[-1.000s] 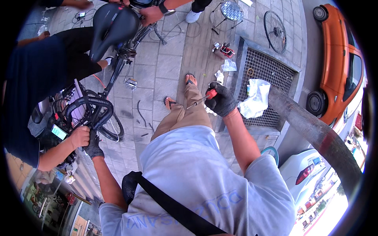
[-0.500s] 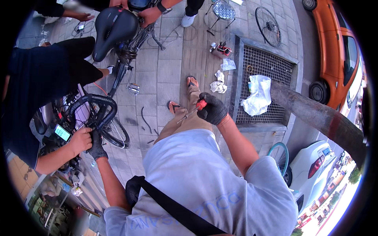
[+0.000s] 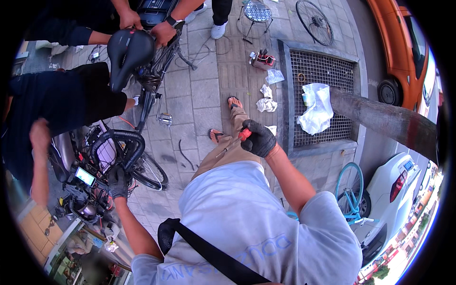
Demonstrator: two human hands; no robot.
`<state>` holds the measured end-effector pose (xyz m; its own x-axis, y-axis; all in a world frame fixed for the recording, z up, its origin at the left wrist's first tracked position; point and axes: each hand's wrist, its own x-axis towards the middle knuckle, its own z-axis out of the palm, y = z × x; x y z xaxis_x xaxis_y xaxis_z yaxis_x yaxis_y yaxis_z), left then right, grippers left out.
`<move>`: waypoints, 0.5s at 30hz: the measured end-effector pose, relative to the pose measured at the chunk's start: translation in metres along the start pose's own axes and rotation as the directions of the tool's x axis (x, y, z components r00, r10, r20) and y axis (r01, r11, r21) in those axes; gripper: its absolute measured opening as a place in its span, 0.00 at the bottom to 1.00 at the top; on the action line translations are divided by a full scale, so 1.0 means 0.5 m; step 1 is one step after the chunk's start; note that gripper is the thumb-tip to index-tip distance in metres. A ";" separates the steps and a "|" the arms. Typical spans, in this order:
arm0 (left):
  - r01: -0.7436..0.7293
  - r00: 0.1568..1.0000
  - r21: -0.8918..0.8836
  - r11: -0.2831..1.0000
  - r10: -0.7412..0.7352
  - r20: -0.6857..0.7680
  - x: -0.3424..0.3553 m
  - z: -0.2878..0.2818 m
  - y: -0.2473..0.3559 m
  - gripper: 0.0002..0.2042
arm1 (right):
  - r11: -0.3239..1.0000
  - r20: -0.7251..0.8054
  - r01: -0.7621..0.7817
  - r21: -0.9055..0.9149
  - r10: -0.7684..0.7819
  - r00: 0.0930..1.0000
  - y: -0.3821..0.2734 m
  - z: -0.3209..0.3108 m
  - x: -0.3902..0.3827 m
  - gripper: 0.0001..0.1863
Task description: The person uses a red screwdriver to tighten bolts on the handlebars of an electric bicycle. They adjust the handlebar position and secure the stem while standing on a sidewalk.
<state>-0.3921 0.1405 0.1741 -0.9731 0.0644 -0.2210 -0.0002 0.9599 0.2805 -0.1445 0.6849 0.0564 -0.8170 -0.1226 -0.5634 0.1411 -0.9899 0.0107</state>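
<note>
My gloved right hand (image 3: 259, 138) is closed on a red-handled screwdriver (image 3: 245, 134), its thin shaft pointing down and left over my trousers. My gloved left hand (image 3: 118, 181) is curled at the front of a bicycle, just below the black drop handlebar (image 3: 134, 139); what its fingers hold is hard to make out. Beside it is a lit phone-like display (image 3: 85, 176) among cables. Above, a black saddle (image 3: 128, 54) sits on the bike frame, with another person's hands (image 3: 163, 32) behind it. A co-worker's bare hand (image 3: 40, 135) is raised at the far left.
A grate (image 3: 313, 71) bears a white plastic bag (image 3: 314, 107), with a leaning tree trunk (image 3: 384, 116) beside it. A toolbox (image 3: 262, 59), stool (image 3: 257, 14) and loose wheel (image 3: 313, 21) lie ahead. A turquoise bicycle (image 3: 351, 199) and two cars (image 3: 389, 202) stand right.
The co-worker's hand has left the handlebar beside mine and moved left and up. My left hand and the handlebar sit lower and further right in view. My right hand still grips the screwdriver.
</note>
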 end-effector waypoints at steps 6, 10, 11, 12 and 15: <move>-0.006 0.963 -0.018 1.000 0.010 0.268 0.031 -0.061 0.034 0.15 | 0.998 0.016 0.020 -0.056 -0.019 1.000 -0.006 -0.009 -0.006 0.09; 0.101 0.942 -0.046 0.994 -0.081 0.325 0.030 -0.076 0.085 0.17 | 0.998 0.033 0.060 -0.006 -0.059 0.998 0.001 -0.016 -0.010 0.09; 0.096 0.932 -0.025 0.995 -0.081 0.352 0.032 -0.080 0.095 0.17 | 0.998 0.025 0.056 0.001 -0.056 0.998 0.003 -0.017 -0.011 0.09; 0.094 0.920 0.001 0.996 -0.087 0.383 0.034 -0.083 0.102 0.18 | 0.999 0.019 0.050 0.008 -0.050 0.999 0.004 -0.018 -0.010 0.09; 0.094 0.867 0.064 0.994 -0.113 0.485 0.050 -0.096 0.108 0.19 | 0.999 0.014 0.031 0.023 -0.031 0.999 0.006 -0.020 -0.005 0.09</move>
<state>-0.4275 0.1808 0.2285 -0.7324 0.0797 -0.6762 -0.0765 0.9772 0.1980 -0.1365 0.6830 0.0498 -0.8290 -0.0928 -0.5515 0.1033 -0.9946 0.0122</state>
